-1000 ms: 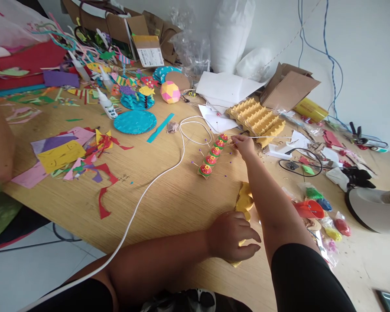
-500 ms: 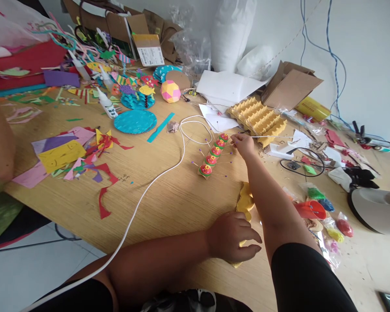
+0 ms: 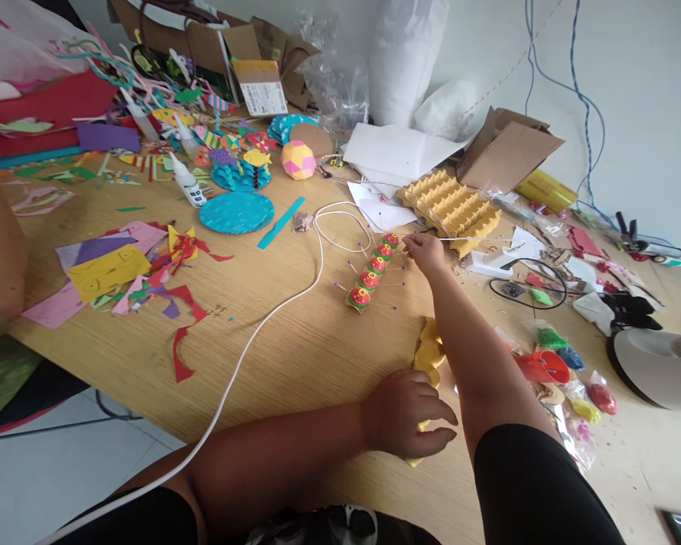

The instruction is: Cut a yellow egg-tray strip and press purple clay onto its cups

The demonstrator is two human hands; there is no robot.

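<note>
A row of painted egg-carton cups (image 3: 368,280), red on top with green and yellow, lies across the table middle. Thin sticks with purple tips stick out from both its sides. At its far right end, my right hand (image 3: 425,253) has its fingertips pinched together; whatever is between them is too small to make out. My left hand (image 3: 408,412) rests nearer to me, fingers apart, over a yellow egg-carton strip (image 3: 428,344). The hand and right forearm cover part of that strip.
A white cable (image 3: 272,310) runs across the table. Behind the cups stands a yellow egg tray (image 3: 451,204). Paper scraps (image 3: 107,272), a glue bottle (image 3: 187,182) and a blue disc (image 3: 237,212) lie left; a red cup (image 3: 545,366) lies right. Another person's arm (image 3: 0,227) is at far left.
</note>
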